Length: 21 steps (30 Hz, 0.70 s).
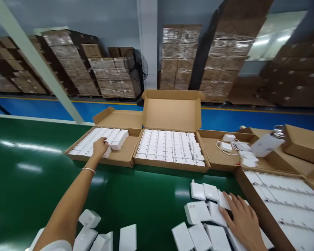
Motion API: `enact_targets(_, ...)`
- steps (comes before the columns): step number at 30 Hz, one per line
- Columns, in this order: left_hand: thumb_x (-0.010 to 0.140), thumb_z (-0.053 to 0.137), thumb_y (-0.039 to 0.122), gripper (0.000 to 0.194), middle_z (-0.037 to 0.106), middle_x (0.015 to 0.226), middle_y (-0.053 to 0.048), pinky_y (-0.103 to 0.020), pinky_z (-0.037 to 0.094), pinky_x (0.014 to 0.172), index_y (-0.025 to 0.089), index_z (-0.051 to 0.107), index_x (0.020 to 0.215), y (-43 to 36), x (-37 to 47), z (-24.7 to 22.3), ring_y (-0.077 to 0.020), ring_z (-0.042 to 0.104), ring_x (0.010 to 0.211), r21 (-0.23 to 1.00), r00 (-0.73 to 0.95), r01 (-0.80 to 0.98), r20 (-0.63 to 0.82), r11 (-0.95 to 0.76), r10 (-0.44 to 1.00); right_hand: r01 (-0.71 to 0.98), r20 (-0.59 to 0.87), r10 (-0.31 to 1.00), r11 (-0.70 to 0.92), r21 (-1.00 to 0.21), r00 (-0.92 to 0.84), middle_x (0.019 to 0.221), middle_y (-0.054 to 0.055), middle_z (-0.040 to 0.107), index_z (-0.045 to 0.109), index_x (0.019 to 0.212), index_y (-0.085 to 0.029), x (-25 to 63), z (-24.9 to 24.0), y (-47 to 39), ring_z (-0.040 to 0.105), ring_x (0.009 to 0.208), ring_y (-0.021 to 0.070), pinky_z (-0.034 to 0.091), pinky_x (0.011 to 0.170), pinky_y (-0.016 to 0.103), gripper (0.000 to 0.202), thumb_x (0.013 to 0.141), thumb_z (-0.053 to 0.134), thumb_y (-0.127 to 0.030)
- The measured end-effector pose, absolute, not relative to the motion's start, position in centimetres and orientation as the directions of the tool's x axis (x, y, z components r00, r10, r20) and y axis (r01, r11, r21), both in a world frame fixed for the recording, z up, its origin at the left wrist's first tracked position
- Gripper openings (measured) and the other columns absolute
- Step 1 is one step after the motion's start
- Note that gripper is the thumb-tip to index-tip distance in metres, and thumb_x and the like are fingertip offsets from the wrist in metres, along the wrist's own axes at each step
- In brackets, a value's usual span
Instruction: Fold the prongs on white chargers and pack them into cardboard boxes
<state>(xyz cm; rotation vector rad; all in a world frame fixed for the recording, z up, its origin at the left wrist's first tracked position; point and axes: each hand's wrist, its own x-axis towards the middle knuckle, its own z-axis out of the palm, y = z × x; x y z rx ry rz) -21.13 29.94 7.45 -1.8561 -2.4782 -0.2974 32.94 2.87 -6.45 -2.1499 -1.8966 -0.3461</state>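
My left hand (100, 147) reaches into the left cardboard tray (128, 148). Its fingers are closed at the edge of the white plug-adapter-like blocks (90, 139) standing in rows, pinching one whose outline the hand partly hides. A short stack of white blocks (117, 141) stands just right of the fingers. At the lower right, my right hand (242, 221) lies with fingers spread over loose white blocks (199, 212) on the green table, touching some of them. More loose white blocks (87, 237) lie near my left forearm.
A middle carton (171, 111) with raised lid holds rows of white blocks. Right of it, another tray (211, 153) contains cabled white pieces and a white bottle (268, 143). A filled carton (267, 216) borders my right hand. Stacked boxes (180, 59) and a fan (137, 66) stand behind.
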Motion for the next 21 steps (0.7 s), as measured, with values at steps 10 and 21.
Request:
enact_targets(10,0.052,0.068,0.041,0.047,0.062,0.095,-0.019,-0.040,0.043,0.069,0.011,0.060,0.088,29.6,-23.4,8.8,-0.0359,0.056,0.090,-0.045,-0.397,0.918,-0.050,0.395,0.917,0.993,0.249,0.963,0.114,-0.022,-0.105,0.129,0.012,0.040,0.036,0.129,-0.022,27.6,-6.4,3.3,0.046,0.107,0.0301,0.023,0.094,0.054,0.053,0.083,0.031,-0.047)
enact_targets(21,0.071,0.048,0.020,0.038,0.059,0.103,-0.015,-0.035,0.041,0.079,0.011,0.050,0.108,29.9,-17.0,7.7,-0.0271,0.055,0.096,0.118,-0.214,0.971,0.052,0.207,0.975,0.992,0.323,0.942,0.117,-0.054,-0.093,0.129,0.014,0.039,0.037,0.128,-0.019,28.9,-6.4,2.7,0.043,0.112,0.0283,0.021,0.096,0.052,0.050,0.084,0.034,-0.044)
